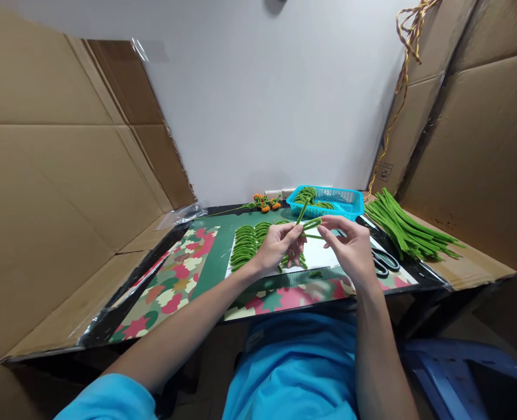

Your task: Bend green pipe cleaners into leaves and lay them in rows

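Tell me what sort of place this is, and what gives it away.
Probably a small handicraft workstation: cardboard panels wall in both sides, scissors lie at the right, and the left hand and right hand hold a fuzzy green strand.

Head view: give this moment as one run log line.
left hand: pinching looped green strip; right hand: at the loop; bent green pieces: rows on white sheet; blue basket: beyond hands; scissors: beside right hand

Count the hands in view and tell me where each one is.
2. The left hand is above the white sheet, pinching a green strip; the right hand is at the strip's looped end, left of the scissors in the picture. No others show.
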{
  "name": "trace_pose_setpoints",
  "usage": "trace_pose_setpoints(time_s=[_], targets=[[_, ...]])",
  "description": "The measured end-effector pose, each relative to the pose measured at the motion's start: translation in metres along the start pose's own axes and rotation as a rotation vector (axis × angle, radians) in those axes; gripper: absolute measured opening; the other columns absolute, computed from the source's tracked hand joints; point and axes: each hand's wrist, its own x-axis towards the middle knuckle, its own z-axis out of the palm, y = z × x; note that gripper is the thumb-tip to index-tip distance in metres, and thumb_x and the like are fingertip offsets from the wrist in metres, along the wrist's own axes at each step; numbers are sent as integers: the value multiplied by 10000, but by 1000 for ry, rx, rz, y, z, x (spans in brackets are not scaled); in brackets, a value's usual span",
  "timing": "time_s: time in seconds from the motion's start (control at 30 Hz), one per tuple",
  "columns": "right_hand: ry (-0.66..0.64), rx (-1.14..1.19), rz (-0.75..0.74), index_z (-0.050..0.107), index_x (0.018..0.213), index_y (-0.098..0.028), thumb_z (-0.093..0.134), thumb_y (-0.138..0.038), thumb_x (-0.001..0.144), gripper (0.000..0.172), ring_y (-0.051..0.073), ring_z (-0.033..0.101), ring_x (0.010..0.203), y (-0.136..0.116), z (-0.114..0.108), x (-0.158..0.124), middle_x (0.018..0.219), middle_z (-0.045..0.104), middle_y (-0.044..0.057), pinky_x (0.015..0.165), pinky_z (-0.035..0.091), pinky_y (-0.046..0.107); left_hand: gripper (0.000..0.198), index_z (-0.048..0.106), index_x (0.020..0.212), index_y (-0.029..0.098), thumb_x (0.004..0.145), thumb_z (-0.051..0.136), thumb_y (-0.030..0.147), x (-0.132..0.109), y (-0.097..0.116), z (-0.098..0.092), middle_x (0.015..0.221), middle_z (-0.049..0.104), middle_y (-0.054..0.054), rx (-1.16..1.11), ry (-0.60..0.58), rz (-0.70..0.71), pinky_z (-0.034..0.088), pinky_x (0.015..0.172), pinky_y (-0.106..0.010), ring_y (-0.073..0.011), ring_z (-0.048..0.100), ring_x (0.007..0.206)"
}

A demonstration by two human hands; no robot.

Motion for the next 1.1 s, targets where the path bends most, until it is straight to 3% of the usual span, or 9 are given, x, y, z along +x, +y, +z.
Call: trace_pose_setpoints(time_s=[0.1, 0.3, 0.43, 0.8, 0.93, 1.1], targets=[[-60, 49, 22, 804, 1124, -209, 795, -431, 906, 312, 235, 747, 892, -2, -4, -1, 971, 783, 82, 618, 663, 311, 514, 565, 745, 154, 893, 734, 616, 0, 1, -1, 531, 553, 44, -39, -10, -23, 383, 311, -183, -113, 575, 372], [-102, 63, -13, 842, 1036, -225, 873, -375, 838, 251, 237, 776, 793, 0, -9, -4, 973, 815, 66, 647, 695, 365, 509, 514, 660, 171, 885, 762, 554, -1, -1, -2, 493, 440, 82, -80, -76, -35, 379, 322, -195, -98, 532, 352], [-61, -1, -69, 856, 943, -225, 870, -344, 842, 156, 228, 777, 679, 2, -10, -6, 878, 824, 52, 645, 698, 376, 486, 546, 692, 159, 895, 761, 545, -2, -1, -3, 517, 466, 75, -109, -120, -59, 393, 332, -194, -96, 541, 365], [15, -61, -161, 830, 870, -225, 842, -290, 863, 67, 242, 791, 656, 13, -17, -9, 784, 806, 37, 634, 674, 360, 496, 679, 784, 101, 917, 743, 576, -4, 0, -1, 548, 626, -12, 6, -222, -18, 401, 372, -186, -85, 538, 392], [-71, -55, -116, 835, 931, -228, 851, -331, 863, 124, 245, 790, 688, 5, -19, -10, 868, 815, 49, 675, 676, 378, 551, 719, 795, 85, 908, 727, 624, -4, 0, -3, 611, 686, -58, 21, -240, -78, 354, 354, -192, -87, 542, 385], [-207, -119, -134, 833, 1083, -260, 761, -389, 956, 195, 214, 734, 771, -5, -21, -10, 938, 779, 55, 649, 628, 332, 578, 796, 879, 75, 916, 705, 644, -5, 0, -4, 510, 627, -23, 70, -294, -148, 242, 346, -189, -40, 379, 324]])
